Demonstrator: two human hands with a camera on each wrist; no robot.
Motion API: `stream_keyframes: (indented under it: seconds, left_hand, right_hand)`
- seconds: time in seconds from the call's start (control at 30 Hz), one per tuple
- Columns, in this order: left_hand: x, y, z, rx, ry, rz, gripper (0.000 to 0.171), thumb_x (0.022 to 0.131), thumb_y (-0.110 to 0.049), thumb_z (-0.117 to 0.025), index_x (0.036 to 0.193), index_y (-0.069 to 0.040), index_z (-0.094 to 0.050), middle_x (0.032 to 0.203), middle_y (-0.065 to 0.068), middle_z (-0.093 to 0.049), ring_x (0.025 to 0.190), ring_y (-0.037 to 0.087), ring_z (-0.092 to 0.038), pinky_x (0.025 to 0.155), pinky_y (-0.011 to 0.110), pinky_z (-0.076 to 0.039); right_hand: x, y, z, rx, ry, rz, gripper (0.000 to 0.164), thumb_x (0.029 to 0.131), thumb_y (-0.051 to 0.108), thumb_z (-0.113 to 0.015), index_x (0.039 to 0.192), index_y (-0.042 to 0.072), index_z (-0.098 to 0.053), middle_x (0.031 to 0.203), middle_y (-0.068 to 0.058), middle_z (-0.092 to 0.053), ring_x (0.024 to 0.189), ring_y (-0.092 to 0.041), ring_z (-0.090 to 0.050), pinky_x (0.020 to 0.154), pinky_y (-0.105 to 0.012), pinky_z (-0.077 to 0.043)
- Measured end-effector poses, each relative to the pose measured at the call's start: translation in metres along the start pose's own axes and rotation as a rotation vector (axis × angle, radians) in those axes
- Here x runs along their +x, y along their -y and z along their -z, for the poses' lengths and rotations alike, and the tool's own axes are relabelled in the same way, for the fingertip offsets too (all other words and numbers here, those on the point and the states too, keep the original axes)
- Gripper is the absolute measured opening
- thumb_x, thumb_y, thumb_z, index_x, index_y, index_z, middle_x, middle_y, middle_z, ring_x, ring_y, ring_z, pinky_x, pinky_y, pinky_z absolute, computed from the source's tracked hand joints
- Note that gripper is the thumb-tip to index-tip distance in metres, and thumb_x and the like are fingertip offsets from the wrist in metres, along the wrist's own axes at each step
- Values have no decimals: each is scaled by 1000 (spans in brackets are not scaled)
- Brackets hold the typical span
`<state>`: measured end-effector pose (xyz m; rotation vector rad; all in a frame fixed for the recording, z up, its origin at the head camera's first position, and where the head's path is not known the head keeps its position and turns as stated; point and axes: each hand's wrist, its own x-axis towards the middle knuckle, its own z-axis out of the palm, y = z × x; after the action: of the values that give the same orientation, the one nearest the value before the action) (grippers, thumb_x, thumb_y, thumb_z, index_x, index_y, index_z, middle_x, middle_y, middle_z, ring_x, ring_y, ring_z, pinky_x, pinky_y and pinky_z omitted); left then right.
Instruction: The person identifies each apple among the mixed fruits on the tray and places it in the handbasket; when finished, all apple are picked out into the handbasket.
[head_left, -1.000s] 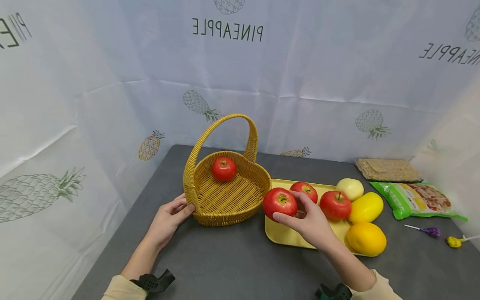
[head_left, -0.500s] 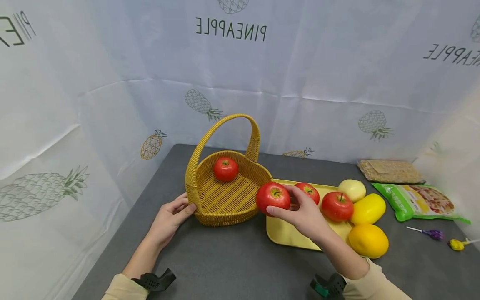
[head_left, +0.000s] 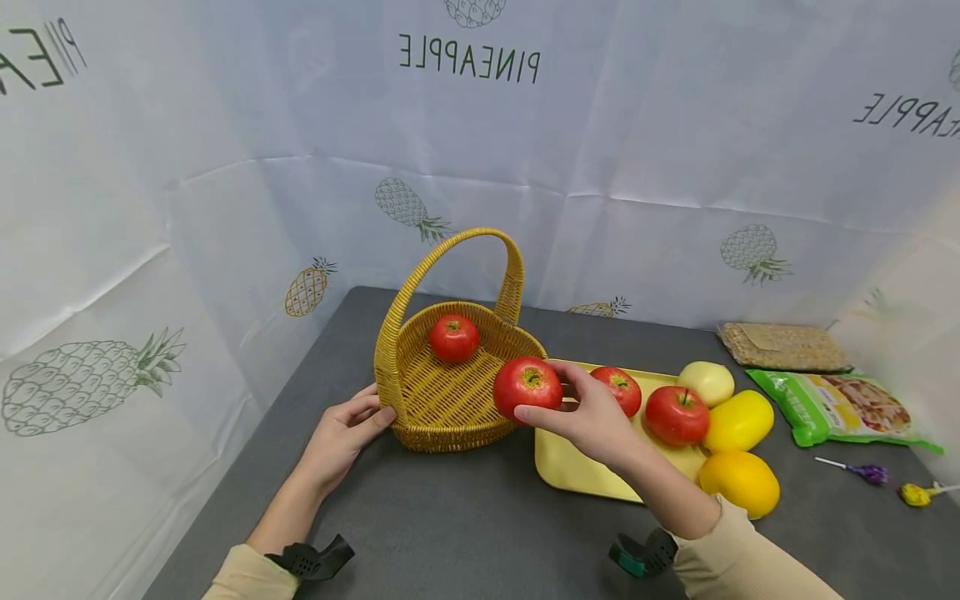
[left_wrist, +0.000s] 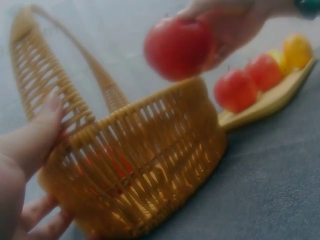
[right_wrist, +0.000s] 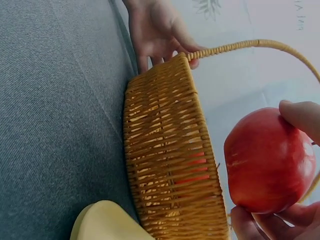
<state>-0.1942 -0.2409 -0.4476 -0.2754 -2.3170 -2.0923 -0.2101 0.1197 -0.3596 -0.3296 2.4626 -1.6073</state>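
My right hand [head_left: 588, 417] grips a red apple [head_left: 527, 387] between thumb and fingers, over the right rim of a yellow wicker basket [head_left: 457, 437]. In the left wrist view this held apple [left_wrist: 179, 48] hangs just above the basket's edge. A second red apple [head_left: 454, 338] lies inside, at the back of the basket. My left hand [head_left: 341, 437] holds the basket's left side at the foot of the handle, thumb on the outside of the wicker, other fingers partly hidden behind it.
A yellow tray [head_left: 577, 475] right of the basket bears two red apples [head_left: 677, 415], a pale round fruit [head_left: 707, 382], a yellow mango-like fruit [head_left: 739, 420] and an orange [head_left: 741, 483]. Beyond lie a green food packet [head_left: 847, 408], a brown packet [head_left: 783, 346] and two lollipops [head_left: 870, 472].
My right hand has carried the apple leftward from above the tray to the basket's right rim. The left hand keeps its place on the basket. The head view has shifted slightly.
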Motion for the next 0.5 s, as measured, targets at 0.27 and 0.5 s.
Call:
stream_keyframes:
  seconds: [0.27, 0.5]
  left_hand:
    - [-1, -1, 0, 6, -5, -11, 25, 100, -13, -70, 116, 6, -71, 157, 13, -42, 148, 33, -33, 99, 19, -46]
    - [0, -3, 0, 28, -9, -12, 25, 100, -15, -71, 116, 4, -72, 157, 13, -42, 146, 34, -36, 98, 19, -46]
  right_hand:
    - [8, 8, -9, -20, 27, 7, 75, 80, 45, -88, 142, 22, -52, 130, 0, -62, 112, -24, -65, 84, -39, -58]
    - [20, 12, -15, -98, 46, 40, 74, 79, 48, -88, 140, 21, -55, 125, 0, -64, 113, -23, -62, 83, -39, -58]
